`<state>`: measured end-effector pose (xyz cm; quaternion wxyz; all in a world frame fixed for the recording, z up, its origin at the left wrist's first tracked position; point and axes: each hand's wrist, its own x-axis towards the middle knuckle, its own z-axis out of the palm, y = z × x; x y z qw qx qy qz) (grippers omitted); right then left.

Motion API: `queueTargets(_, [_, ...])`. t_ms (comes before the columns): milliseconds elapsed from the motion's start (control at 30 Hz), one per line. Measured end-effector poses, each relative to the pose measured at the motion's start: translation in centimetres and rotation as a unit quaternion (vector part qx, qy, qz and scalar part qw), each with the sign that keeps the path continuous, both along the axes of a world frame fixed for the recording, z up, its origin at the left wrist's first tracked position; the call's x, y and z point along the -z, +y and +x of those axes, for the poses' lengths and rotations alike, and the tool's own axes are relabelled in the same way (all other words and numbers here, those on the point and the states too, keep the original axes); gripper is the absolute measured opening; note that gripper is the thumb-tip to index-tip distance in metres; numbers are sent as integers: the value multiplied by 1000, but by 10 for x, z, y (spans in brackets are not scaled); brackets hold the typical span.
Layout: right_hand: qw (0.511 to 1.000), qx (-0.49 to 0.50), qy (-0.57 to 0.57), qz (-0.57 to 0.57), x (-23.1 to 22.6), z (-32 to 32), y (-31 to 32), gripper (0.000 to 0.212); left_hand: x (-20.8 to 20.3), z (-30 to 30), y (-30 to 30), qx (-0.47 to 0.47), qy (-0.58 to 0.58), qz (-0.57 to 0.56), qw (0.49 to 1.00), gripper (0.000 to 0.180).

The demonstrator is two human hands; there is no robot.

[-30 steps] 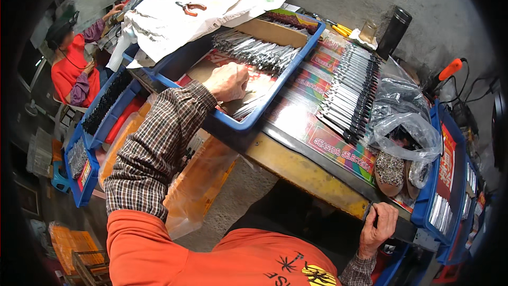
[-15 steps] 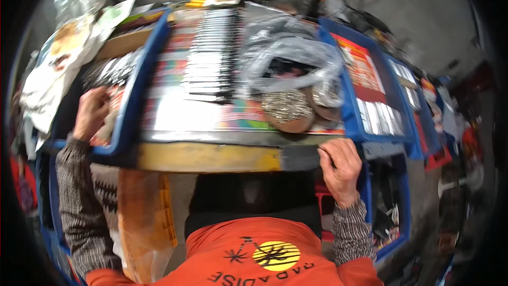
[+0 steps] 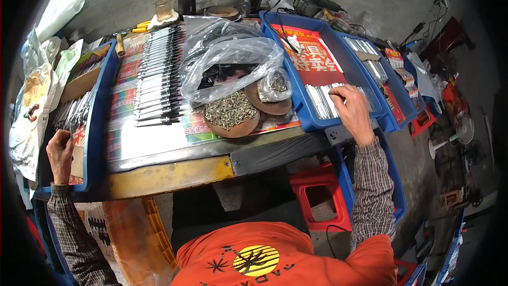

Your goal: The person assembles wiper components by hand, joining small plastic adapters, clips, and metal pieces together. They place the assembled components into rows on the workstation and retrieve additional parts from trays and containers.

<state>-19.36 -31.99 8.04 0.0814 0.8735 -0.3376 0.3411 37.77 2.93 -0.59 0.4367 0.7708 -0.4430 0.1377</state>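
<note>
My left hand [image 3: 61, 156] is inside the left blue bin [image 3: 100, 127], fingers pinched together just below a bundle of slim silver and dark metal pieces [image 3: 72, 112]. Whatever is between those fingers, I cannot make out. Over the right blue bin [image 3: 312, 121], my right hand [image 3: 352, 110] bends its closed fingers down to a row of flat silver-white strips [image 3: 320, 99]. The fingertips hide whether a strip is held. Between the bins, slim silver pieces with dark ends [image 3: 157, 77] lie side by side in a long row on the table.
A round wooden dish [image 3: 248, 127] heaped with small metal pieces [image 3: 230, 110] sits near the table's front edge [image 3: 174, 180]. Behind it lies an open clear plastic bag [image 3: 233, 47] with dark contents. More blue bins [image 3: 389, 119] stand at right, above a red stool [image 3: 338, 212].
My right hand has gone from the table's front edge to the strips in the right bin. My left hand stays in the left bin, its fingers drawn together. The view has turned rightward.
</note>
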Motion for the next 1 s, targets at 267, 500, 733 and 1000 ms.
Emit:
queueTargets(267, [995,-13,85,54,3,11,-42,24,-3,-4,2,-15,-96,-34,995,4])
queueTargets(500, [987,10,95,127,-8,22,-37,23,-9,-23,2,-45,6,-17,999,5])
queueTargets(733, [978,-22,-17,206,-9,21,-38,22,-21,-73,-7,-59,-128,-80,987,10])
queueTargets(1000, [971,-29,-2,237,-7,23,-49,26,-26,-120,-22,-10,-100,-101,990,14])
